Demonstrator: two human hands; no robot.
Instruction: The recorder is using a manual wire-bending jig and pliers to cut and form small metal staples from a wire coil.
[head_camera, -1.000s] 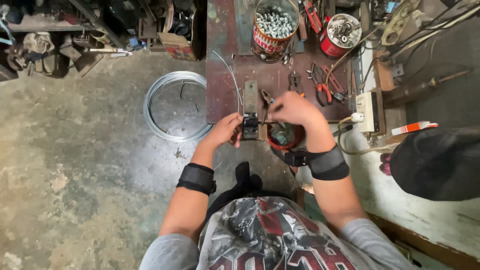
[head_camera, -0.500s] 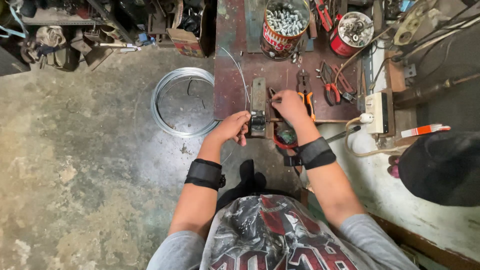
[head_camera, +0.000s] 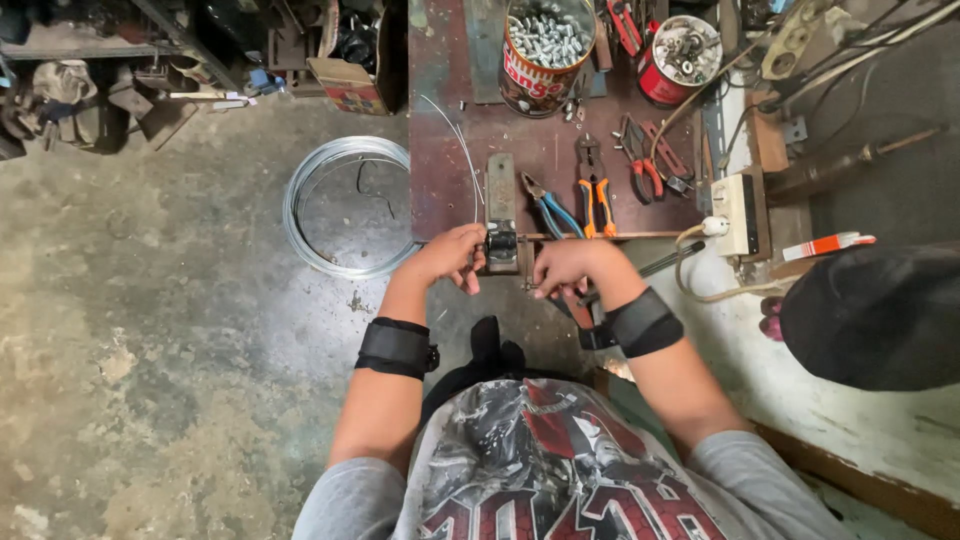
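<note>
A rusty red workbench (head_camera: 440, 190) stands on a stained concrete floor (head_camera: 150, 350) beside a wire coil (head_camera: 345, 205). The left hand (head_camera: 450, 255) seems closed on a thin wire (head_camera: 462, 150) at a small metal jig (head_camera: 500, 235). The right hand (head_camera: 570, 268) curls at the jig's other side; what it grips I cannot tell.

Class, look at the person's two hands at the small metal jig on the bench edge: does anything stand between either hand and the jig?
Nothing visible does. The left hand and the right hand are both at the metal jig, one on each side.

We see even, soft daylight, a bright floor (head_camera: 150, 330), dim shelves (head_camera: 90, 60) at top left, faint shadows, sharp focus, slight wide-angle bending at the edges, no glare.
</note>
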